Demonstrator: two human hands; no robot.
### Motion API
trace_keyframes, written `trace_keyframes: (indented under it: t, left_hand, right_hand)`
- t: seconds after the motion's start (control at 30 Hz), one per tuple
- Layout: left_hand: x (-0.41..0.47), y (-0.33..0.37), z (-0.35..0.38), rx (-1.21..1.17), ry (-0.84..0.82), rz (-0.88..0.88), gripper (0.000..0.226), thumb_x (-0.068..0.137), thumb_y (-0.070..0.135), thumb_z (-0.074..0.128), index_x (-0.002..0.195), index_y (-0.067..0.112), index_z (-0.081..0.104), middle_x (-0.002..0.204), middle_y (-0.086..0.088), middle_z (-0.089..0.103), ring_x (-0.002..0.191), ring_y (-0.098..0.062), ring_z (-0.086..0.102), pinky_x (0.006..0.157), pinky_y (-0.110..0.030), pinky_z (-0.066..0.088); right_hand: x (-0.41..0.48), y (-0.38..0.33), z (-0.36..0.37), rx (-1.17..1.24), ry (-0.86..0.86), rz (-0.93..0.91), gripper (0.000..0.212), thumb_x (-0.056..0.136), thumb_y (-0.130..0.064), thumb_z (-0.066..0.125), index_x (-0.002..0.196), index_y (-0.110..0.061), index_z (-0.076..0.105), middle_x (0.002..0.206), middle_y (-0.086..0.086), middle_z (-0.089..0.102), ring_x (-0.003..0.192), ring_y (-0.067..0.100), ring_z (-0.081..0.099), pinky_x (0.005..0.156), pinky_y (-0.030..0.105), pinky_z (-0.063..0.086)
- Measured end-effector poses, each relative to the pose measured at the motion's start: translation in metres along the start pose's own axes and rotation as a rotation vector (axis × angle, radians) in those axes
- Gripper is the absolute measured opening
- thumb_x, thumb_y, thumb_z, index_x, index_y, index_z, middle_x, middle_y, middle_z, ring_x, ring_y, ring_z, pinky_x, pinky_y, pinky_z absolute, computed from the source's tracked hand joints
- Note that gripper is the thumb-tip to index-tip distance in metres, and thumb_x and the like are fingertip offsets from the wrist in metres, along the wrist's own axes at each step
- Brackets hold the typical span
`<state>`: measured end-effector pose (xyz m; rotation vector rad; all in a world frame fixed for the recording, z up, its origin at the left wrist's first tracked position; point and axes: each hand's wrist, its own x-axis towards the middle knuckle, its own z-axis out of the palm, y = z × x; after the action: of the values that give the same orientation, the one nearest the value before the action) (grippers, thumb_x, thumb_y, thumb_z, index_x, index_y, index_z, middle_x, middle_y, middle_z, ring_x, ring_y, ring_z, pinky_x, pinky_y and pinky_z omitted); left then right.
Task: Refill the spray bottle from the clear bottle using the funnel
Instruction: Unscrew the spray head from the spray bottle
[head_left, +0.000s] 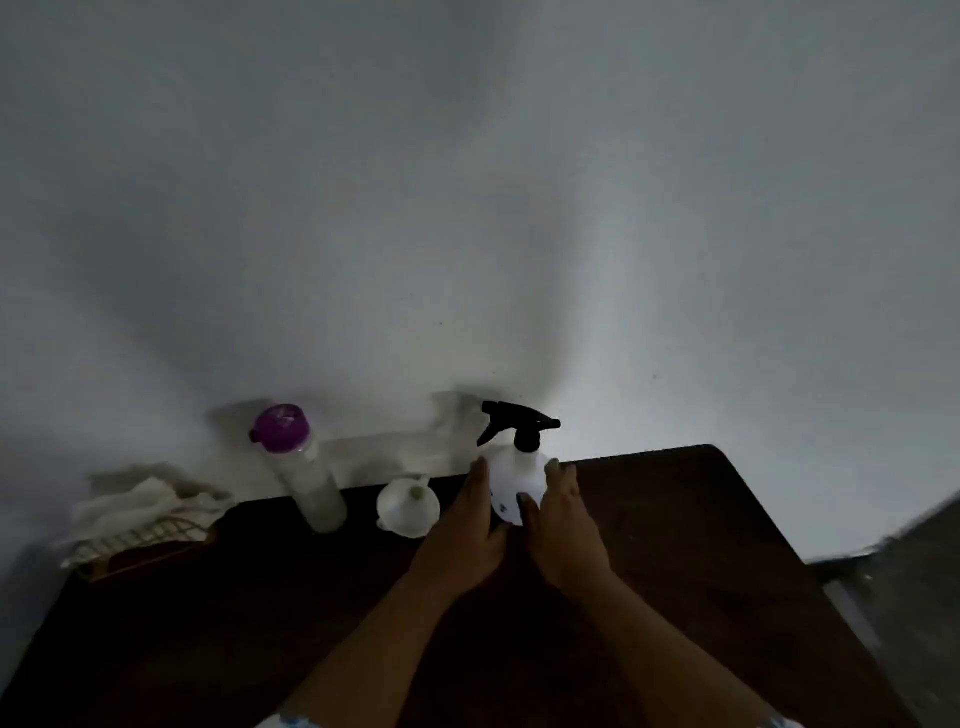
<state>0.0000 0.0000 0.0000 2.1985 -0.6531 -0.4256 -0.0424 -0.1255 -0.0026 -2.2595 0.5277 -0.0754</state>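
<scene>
A white round spray bottle (511, 480) with a black trigger head stands upright near the far edge of the dark table (701, 519). My left hand (467, 525) lies with straight fingers against the bottle's left side. My right hand (558, 525) holds the bottle's right side, thumb across its front and fingers behind. A tall clear bottle (317, 488) with a purple cap stands upright to the left. Between the two bottles, a white funnel (408, 506) rests wide end down with its spout pointing up.
At the table's far left a woven basket (140, 540) holds a crumpled white cloth (145, 501). A plain white wall rises right behind the table. The table's right edge drops off to a grey floor (904, 597).
</scene>
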Motion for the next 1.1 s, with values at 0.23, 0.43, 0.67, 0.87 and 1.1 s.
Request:
trace_keyframes:
  t: [0.23, 0.43, 0.67, 0.87, 1.1]
  left_hand:
    - [0.040, -0.013, 0.026, 0.114, -0.042, -0.022, 0.082, 0.091, 0.026, 0.048, 0.144, 0.015, -0.014, 0.155, -0.005, -0.011, 0.143, -0.017, 0.007, 0.111, -0.027, 0.020]
    - [0.047, -0.024, 0.041, 0.145, -0.026, 0.001, 0.079, 0.089, 0.026, 0.051, 0.146, 0.022, -0.005, 0.156, -0.003, 0.002, 0.142, -0.016, 0.015, 0.110, -0.027, 0.025]
    - [0.015, -0.029, 0.036, 0.186, -0.030, 0.080, 0.086, 0.086, 0.020, 0.054, 0.142, 0.035, -0.010, 0.155, 0.000, 0.015, 0.129, -0.014, 0.041, 0.100, -0.028, 0.043]
    - [-0.052, -0.021, 0.031, 0.136, 0.006, 0.092, 0.076, 0.088, 0.025, 0.055, 0.145, 0.028, 0.004, 0.154, 0.000, 0.014, 0.139, -0.014, 0.022, 0.112, -0.029, 0.028]
    - [-0.171, -0.032, 0.025, 0.115, 0.032, 0.069, 0.074, 0.087, 0.029, 0.057, 0.144, 0.033, 0.011, 0.145, 0.005, 0.028, 0.126, -0.008, 0.039, 0.100, -0.018, 0.035]
  right_hand:
    - [0.041, 0.011, 0.010, 0.056, 0.104, -0.060, 0.070, 0.091, -0.043, 0.049, 0.146, -0.010, 0.019, 0.149, 0.008, 0.032, 0.139, 0.023, 0.026, 0.111, 0.040, 0.030]
    - [0.050, 0.015, 0.012, 0.155, 0.159, -0.009, 0.047, 0.091, -0.040, 0.051, 0.133, -0.021, 0.041, 0.120, 0.008, 0.060, 0.110, 0.023, 0.057, 0.088, 0.035, 0.050]
    - [0.021, 0.011, -0.001, 0.111, 0.156, -0.025, 0.036, 0.090, -0.034, 0.055, 0.123, -0.021, 0.048, 0.105, 0.007, 0.066, 0.094, 0.023, 0.063, 0.076, 0.039, 0.054]
    - [-0.046, 0.005, 0.005, 0.153, 0.125, -0.013, 0.031, 0.091, -0.031, 0.055, 0.118, -0.019, 0.048, 0.104, 0.005, 0.067, 0.091, 0.017, 0.064, 0.066, 0.022, 0.049]
    - [-0.157, -0.013, 0.028, 0.087, 0.018, -0.035, 0.027, 0.092, -0.028, 0.053, 0.117, -0.023, 0.047, 0.107, 0.000, 0.065, 0.093, 0.009, 0.061, 0.062, 0.012, 0.042]
